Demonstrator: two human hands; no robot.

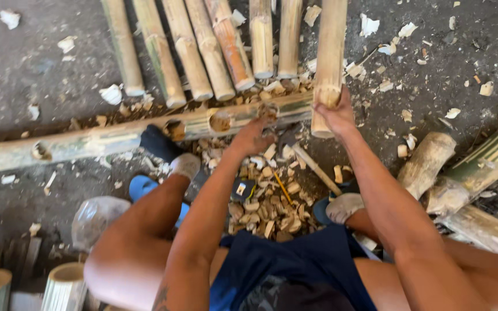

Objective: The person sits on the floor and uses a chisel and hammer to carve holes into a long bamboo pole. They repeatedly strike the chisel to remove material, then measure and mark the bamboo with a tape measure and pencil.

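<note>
Nearest the camera, dark blue shorts (295,270) and 2 bare knees are seen, with cut bamboo cylinders (64,285) standing at the lower left beside a crumpled clear plastic bag (93,219). Between the feet, a heap of bamboo chips (269,210) is spread on the grey concrete floor (24,69). A blue sandal (142,187) is worn on the left foot, and a dark glove or sock (159,143) lies just beyond it. A wooden-handled tool (315,167) is laid across the chips, its head near the left hand; its kind cannot be told for certain, though it may be a hammer.

The left hand (252,135) is stretched forward with fingers curled at a hole in the long horizontal bamboo pole (116,138); what is pinched there is blurred, so whether anything is gripped cannot be told. 3 other holes are cut along that pole. The right hand (335,112) is closed around the lower end of a short bamboo section (329,57), which is held upright, its end close to the long pole.

At the right, thick bamboo logs (468,178) are piled. Farthest off, 6 or so bamboo lengths (203,52) are laid side by side, their ends resting against the long pole, with pale shavings scattered around.
</note>
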